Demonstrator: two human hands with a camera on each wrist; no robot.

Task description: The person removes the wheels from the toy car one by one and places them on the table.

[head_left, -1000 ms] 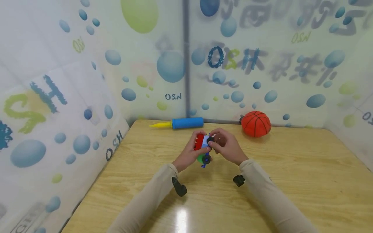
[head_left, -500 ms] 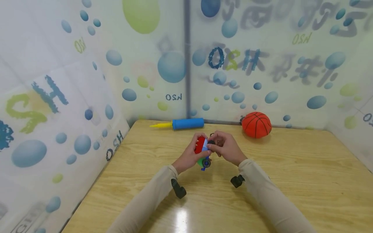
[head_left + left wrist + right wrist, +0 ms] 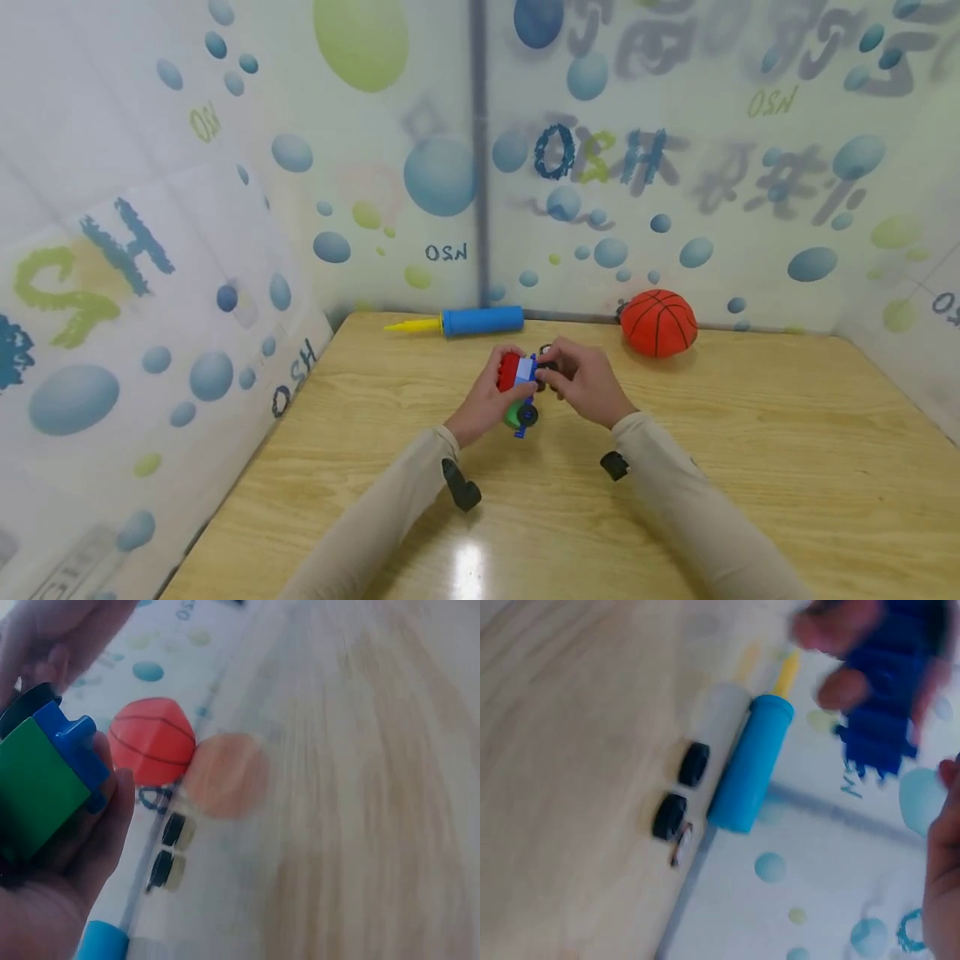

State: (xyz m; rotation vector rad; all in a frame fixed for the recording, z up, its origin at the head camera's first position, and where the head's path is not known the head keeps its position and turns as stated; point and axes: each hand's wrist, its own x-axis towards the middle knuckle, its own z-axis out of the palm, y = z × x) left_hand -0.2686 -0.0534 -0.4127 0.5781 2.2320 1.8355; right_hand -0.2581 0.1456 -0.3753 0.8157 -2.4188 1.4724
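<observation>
Toy-brick vehicle [image 3: 519, 385] of red, white, blue and green blocks was held just above the middle of a wooden table [image 3: 750, 467], gripped from both sides. The left hand [image 3: 489, 398] curled around the red and green end, its fingers wrapped round the body, while the right hand [image 3: 583, 385] pinched a small dark piece, apparently a wheel [image 3: 546, 365], against the blue side. A second black wheel [image 3: 528, 413] showed beneath the model. In the left wrist view the green block [image 3: 34, 784] and a blue studded brick [image 3: 73, 746] sat against the palm. Doing this well seemed to call for a steady left-hand hold on the body while the right fingers lined the wheel squarely with its peg and pressed straight in, not at a slant. A blue air pump [image 3: 480, 320] with a yellow nozzle lay by the far wall, an orange toy basketball [image 3: 658, 322] well to its right, and two loose black wheels [image 3: 682, 791] just beside the pump
</observation>
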